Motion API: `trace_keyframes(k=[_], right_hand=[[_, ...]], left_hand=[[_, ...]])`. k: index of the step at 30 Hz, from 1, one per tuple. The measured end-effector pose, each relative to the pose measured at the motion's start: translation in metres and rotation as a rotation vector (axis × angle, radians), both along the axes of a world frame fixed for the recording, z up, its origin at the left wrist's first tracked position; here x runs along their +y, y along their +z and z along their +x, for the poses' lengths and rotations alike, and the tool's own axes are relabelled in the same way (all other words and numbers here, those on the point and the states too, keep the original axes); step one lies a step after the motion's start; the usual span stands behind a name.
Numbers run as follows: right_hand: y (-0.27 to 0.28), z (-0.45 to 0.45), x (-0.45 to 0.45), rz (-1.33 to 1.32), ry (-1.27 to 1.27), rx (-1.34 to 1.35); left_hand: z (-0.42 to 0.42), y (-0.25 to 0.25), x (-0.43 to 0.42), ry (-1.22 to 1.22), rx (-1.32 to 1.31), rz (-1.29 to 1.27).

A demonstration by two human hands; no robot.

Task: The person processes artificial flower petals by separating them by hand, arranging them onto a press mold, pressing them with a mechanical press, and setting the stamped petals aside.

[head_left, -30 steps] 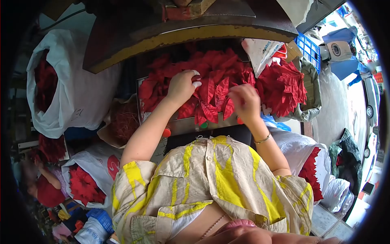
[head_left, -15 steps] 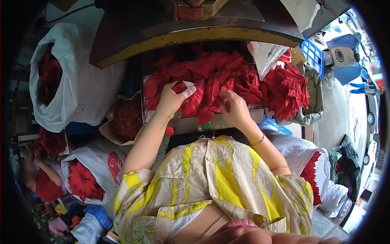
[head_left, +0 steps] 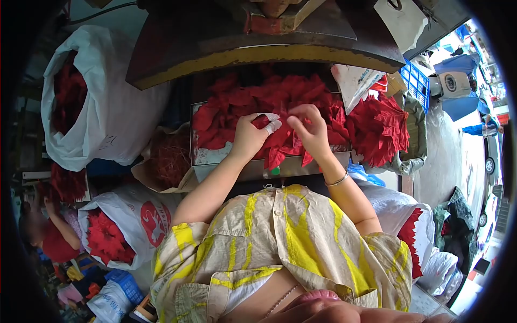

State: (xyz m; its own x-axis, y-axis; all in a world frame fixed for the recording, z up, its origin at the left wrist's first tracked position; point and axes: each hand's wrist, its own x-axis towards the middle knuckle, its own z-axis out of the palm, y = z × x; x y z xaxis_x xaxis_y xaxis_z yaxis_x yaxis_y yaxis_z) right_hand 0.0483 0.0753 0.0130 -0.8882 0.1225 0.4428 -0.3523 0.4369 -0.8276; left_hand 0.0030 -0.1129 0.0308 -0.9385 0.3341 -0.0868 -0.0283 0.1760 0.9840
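Red fabric poinsettia petals (head_left: pixel 226 116) lie heaped in a shallow metal tray (head_left: pixel 207 156) in front of my body. My left hand (head_left: pixel 253 134) is over the left-middle of the heap, its thumb and forefinger bent together on a red fabric petal. White wrapping covers the tips of these fingers. To its right, my right hand (head_left: pixel 311 132) hovers over the petals with thumb and curled fingers apart; I see nothing held between them. Several petals hang over the tray's front edge between the two hands.
A dark machine part with a yellowish edge (head_left: pixel 269 51) overhangs the tray. White sacks of red petals (head_left: pixel 126 102) stand left; more red petals (head_left: pixel 379 129) are bunched right. A green button (head_left: pixel 276 171) is on the tray's front. Another person (head_left: pixel 59 237) sits far left.
My left hand has moved right and slightly down, closer to my right hand. My right hand has risen a little and its thumb and fingers have spread. The view has shifted slightly.
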Motion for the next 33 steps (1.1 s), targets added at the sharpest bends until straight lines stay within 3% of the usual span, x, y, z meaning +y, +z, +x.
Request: trace_keyframes(k=[1,3,5,9,10,11,12,14,20,23,27,29,30,32,33], right_hand=[[0.000,0.002,0.003,0.000,-0.003,-0.005],[0.005,0.002,0.010,-0.314,-0.085,-0.204],[0.017,-0.003,0.026,-0.518,-0.180,-0.369],[0.021,-0.005,0.046,-0.241,0.112,-0.366],[0.021,-0.008,0.038,-0.154,0.167,-0.315],[0.036,-0.007,0.033,-0.031,0.191,-0.438],[0.036,-0.008,0.029,-0.058,0.254,-0.450],[0.038,-0.009,0.023,-0.015,0.217,-0.636],[0.038,0.000,0.013,0.127,0.140,-0.306],[0.031,-0.002,0.015,0.094,0.139,-0.361],[0.023,-0.004,0.019,0.094,0.110,-0.493],[0.013,-0.006,0.024,0.121,-0.037,-0.505],[0.011,-0.006,0.027,0.119,-0.036,-0.504],[0.015,-0.005,0.032,0.372,-0.148,-0.390],[0.012,-0.004,0.035,0.340,-0.161,-0.358]], left_hand=[[0.002,0.002,0.001,-0.020,0.058,0.006],[0.002,0.001,0.001,-0.039,0.119,0.013],[-0.004,-0.008,-0.006,0.119,0.213,0.080],[-0.005,-0.015,-0.003,0.268,0.289,0.071],[-0.003,-0.005,-0.004,0.121,0.113,0.088],[-0.001,0.002,-0.003,-0.027,-0.064,0.103],[0.000,0.004,-0.001,-0.030,-0.063,0.105],[0.003,0.007,0.003,-0.017,-0.145,0.157],[0.003,0.008,0.004,-0.038,-0.116,0.093],[0.006,-0.001,0.008,-0.058,-0.124,0.215],[0.004,-0.001,0.004,-0.017,-0.153,0.171],[0.001,0.008,-0.002,0.104,0.007,-0.030],[-0.001,0.015,-0.006,0.104,0.009,-0.032],[-0.004,0.032,-0.012,0.019,0.020,-0.113],[-0.009,0.033,-0.014,0.026,0.164,-0.128]])
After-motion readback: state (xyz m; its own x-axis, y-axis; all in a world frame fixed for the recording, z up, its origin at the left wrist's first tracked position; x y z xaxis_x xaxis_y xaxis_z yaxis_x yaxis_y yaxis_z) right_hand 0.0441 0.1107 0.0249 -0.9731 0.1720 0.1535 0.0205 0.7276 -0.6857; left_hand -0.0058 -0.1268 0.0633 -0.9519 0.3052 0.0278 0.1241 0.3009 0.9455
